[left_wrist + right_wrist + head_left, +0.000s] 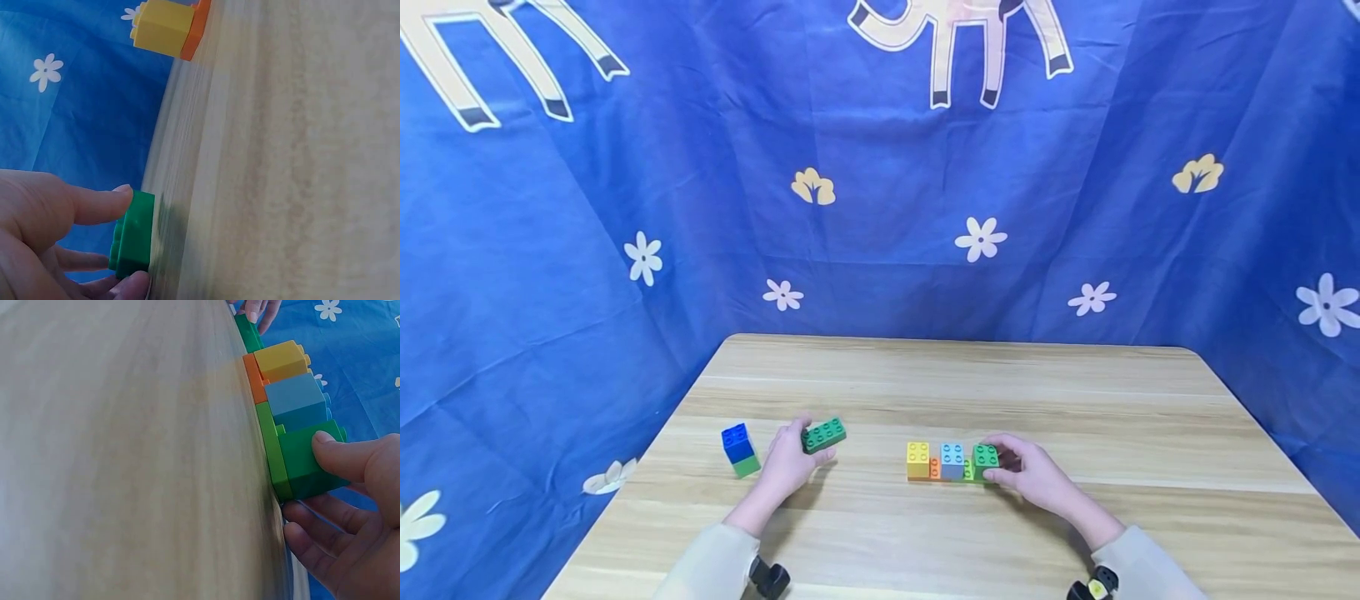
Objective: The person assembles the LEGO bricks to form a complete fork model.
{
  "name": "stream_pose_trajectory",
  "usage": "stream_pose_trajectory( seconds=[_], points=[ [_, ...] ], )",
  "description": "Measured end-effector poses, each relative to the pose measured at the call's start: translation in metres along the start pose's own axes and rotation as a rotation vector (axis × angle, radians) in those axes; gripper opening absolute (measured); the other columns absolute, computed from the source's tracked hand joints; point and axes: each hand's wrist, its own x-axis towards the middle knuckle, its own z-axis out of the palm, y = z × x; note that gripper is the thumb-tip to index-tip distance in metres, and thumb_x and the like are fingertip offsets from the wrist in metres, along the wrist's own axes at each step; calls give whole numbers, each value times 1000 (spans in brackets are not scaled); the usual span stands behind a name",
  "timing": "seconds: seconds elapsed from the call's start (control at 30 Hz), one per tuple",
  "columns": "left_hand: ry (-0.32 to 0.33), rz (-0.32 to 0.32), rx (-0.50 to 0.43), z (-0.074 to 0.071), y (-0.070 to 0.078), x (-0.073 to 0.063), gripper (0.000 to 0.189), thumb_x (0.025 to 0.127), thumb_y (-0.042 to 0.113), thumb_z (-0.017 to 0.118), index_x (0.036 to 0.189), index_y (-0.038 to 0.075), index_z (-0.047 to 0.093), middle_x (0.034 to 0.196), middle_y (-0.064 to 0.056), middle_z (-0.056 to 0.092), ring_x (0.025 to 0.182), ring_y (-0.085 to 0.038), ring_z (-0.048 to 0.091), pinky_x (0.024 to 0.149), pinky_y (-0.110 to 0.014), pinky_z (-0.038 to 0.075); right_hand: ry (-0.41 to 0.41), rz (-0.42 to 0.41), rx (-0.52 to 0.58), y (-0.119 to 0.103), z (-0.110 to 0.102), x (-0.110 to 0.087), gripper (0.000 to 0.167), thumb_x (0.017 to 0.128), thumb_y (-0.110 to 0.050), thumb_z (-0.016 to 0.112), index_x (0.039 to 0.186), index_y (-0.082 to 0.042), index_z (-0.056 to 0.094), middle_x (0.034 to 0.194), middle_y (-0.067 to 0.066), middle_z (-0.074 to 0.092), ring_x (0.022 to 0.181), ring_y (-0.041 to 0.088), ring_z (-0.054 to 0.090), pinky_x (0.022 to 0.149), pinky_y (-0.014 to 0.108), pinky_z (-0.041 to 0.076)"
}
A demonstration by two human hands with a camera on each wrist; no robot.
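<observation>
My left hand (790, 460) grips a long dark green brick (825, 435) with two rows of studs, left of the middle of the table. In the left wrist view the thumb is at one end of this green brick (136, 234) and fingertips are at the other. My right hand (1036, 477) holds a green block (986, 461) at the right end of a low row, its thumb on the near face. This row has an orange base brick (254, 378) and a lime green base brick (273, 450). On it stand a yellow block (918, 460), a light blue block (952, 461) and the held green block.
At the left of the wooden table (880, 542) stands a dark blue block (737, 442) against a lighter green block (747, 466). Behind the table hangs a blue cloth (880, 283) with white flowers and animal figures.
</observation>
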Motion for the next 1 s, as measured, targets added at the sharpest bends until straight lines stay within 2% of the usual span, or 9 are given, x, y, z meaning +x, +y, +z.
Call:
stream_pose_trajectory(
  seconds=[0.57,1.0],
  points=[
    [-6,-4,-20,7,-5,8,49,77,4,72,121,-7,53,107,-22,53,94,-31,53,85,-48,44,36,-10,7,-2,1,-2,39,81,-11,70,116,-3,57,99,7,63,85,22,60,72,29,51],
    [-52,102,-103,15,5,8,39,73,0,73,110,-4,61,93,-11,57,74,-17,53,64,-29,47,106,12,-15,-1,-4,-3,37,80,-15,72,113,-5,59,95,5,63,83,17,60,73,27,51]
  ],
)
